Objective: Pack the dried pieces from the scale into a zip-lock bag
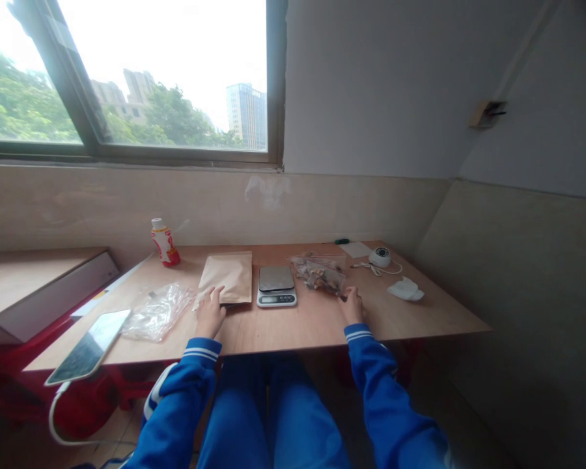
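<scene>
My left hand [209, 314] rests on the wooden table [317, 322], its fingers lying on the near edge of a brown paper pouch [227, 277]. My right hand [353, 306] touches the near corner of a clear plastic bag of mixed snacks [321, 273]; its fingers are curled at the bag's edge. A small digital kitchen scale [276, 285] stands between the pouch and the bag. Both sleeves are blue with white stripes.
A small red and white bottle [165, 241] stands at the back left. Crumpled clear bags [157, 311] and a phone on a cable [90, 346] lie at the left. A round white device [381, 256], a paper slip [355, 249] and a tissue [405, 289] lie at the right.
</scene>
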Available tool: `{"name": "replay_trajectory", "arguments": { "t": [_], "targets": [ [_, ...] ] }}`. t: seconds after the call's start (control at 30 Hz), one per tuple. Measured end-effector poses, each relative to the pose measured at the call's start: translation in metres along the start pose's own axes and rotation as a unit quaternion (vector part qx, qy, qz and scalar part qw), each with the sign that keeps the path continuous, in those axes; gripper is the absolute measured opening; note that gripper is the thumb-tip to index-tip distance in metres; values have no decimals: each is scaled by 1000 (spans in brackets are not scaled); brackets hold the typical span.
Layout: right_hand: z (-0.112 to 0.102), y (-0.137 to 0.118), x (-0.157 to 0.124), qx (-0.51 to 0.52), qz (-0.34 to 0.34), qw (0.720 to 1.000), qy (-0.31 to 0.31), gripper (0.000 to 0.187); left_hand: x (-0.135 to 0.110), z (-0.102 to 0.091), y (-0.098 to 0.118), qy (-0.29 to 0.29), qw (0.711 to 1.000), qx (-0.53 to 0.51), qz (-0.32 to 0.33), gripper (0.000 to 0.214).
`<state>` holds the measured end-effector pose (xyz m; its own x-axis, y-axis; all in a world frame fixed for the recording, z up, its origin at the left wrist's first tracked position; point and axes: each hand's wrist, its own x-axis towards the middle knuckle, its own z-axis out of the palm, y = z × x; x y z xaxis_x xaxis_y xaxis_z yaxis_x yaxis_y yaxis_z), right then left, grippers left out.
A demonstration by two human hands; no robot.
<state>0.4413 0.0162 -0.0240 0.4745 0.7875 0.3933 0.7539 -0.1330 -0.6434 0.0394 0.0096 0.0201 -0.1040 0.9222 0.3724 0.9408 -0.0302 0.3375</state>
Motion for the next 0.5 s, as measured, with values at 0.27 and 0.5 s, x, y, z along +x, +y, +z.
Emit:
{"name": "replay_trajectory", "arguments": {
  "t": [0.27,0.5],
  "targets": [
    [-13,-37,-38,110,-51,992,-38,26,21,1,-24,-24,997,0,77,38],
    [55,-159,-6,80,-173,973,-126,6,20,-38,-8,29,979,-102,172,30]
  ]
}}
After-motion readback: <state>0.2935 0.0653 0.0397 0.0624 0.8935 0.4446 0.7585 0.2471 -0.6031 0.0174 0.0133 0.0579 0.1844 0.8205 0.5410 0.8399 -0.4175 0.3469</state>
